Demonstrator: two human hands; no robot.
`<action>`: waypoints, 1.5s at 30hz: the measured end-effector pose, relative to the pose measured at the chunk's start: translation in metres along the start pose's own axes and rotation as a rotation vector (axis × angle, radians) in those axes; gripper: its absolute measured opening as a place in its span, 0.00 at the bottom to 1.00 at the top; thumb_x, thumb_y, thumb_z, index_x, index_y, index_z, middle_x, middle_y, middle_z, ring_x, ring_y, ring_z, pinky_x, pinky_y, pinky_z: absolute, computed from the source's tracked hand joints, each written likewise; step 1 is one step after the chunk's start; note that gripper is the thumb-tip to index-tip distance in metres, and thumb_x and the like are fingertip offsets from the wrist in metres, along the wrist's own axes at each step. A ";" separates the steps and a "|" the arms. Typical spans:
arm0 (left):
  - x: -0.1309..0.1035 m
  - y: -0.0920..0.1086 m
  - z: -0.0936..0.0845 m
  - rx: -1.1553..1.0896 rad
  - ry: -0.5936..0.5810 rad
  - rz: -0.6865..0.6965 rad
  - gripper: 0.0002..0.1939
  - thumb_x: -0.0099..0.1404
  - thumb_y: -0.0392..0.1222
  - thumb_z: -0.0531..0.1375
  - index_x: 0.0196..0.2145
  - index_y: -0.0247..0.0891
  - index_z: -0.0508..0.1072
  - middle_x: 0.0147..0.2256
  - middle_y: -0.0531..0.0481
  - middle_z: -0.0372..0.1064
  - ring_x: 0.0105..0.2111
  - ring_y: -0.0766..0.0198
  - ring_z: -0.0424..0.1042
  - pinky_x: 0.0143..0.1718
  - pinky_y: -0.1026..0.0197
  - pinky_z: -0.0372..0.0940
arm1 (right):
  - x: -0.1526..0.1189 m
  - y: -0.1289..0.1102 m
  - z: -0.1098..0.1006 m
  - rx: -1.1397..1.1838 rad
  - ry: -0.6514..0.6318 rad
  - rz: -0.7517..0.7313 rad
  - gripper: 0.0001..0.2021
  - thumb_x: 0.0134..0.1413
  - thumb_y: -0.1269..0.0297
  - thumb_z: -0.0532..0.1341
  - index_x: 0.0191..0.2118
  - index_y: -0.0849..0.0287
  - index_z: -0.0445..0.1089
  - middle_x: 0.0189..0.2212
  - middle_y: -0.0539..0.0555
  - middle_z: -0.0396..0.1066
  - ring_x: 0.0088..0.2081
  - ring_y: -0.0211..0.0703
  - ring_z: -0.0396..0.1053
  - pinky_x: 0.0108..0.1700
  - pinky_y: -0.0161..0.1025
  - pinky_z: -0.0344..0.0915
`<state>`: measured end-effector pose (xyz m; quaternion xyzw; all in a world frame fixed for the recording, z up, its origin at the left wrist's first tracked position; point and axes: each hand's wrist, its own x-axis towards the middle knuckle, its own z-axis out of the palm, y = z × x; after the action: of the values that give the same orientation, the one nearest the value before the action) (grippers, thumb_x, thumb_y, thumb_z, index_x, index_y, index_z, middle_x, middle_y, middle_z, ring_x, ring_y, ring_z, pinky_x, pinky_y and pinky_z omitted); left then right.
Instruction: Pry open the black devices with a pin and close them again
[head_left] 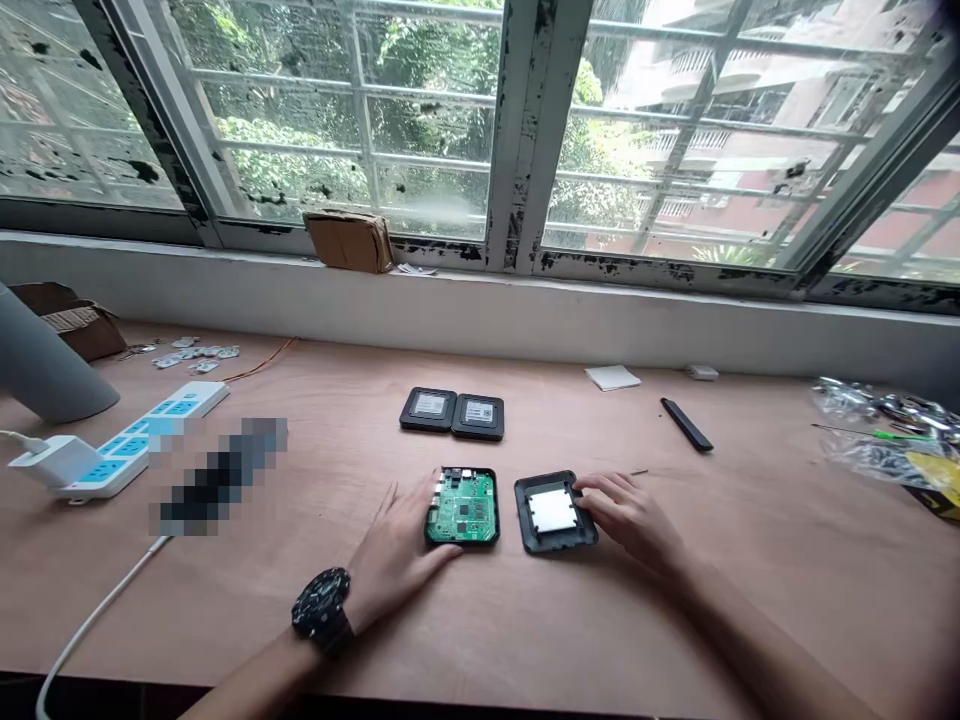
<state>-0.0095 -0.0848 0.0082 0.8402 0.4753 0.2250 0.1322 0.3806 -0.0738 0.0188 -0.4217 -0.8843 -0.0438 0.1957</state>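
Note:
My left hand, with a black watch on its wrist, holds the left side of an open black device case. Its thumb rests along the near edge and its fingers along the far left side. Inside the case, a green circuit board faces up. To the right, apart from the case, a black cover lies with its inner side up and a white pad in its middle. My right hand grips the cover's right edge; its fingertips are partly hidden.
Two closed black boxes with labels sit beyond the case. A black bar-shaped tool and white paper lie farther right. A power strip is at left, near a blurred-out object. Plastic bags lie at far right.

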 end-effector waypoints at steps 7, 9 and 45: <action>0.009 -0.004 0.000 0.041 -0.019 0.006 0.53 0.65 0.60 0.65 0.74 0.46 0.37 0.69 0.38 0.52 0.68 0.43 0.56 0.69 0.31 0.43 | -0.005 -0.005 0.006 0.082 -0.031 0.094 0.13 0.69 0.71 0.54 0.45 0.49 0.75 0.51 0.54 0.75 0.49 0.48 0.73 0.53 0.47 0.69; 0.009 -0.015 -0.005 0.106 -0.052 0.032 0.57 0.62 0.67 0.65 0.74 0.43 0.37 0.71 0.36 0.48 0.69 0.41 0.52 0.69 0.32 0.43 | -0.007 -0.002 0.003 0.132 -0.027 0.164 0.13 0.69 0.68 0.54 0.52 0.48 0.73 0.55 0.55 0.73 0.53 0.49 0.71 0.56 0.48 0.69; 0.083 -0.048 0.001 -0.086 -0.430 0.300 0.57 0.57 0.70 0.66 0.73 0.46 0.47 0.72 0.41 0.42 0.71 0.42 0.43 0.71 0.37 0.39 | -0.011 0.025 0.003 0.753 0.143 0.356 0.52 0.53 0.41 0.67 0.74 0.50 0.39 0.62 0.64 0.62 0.63 0.62 0.64 0.62 0.59 0.64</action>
<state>-0.0077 0.0108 0.0075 0.9234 0.2964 0.0785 0.2310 0.4049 -0.0650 0.0094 -0.4627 -0.7361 0.2878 0.4017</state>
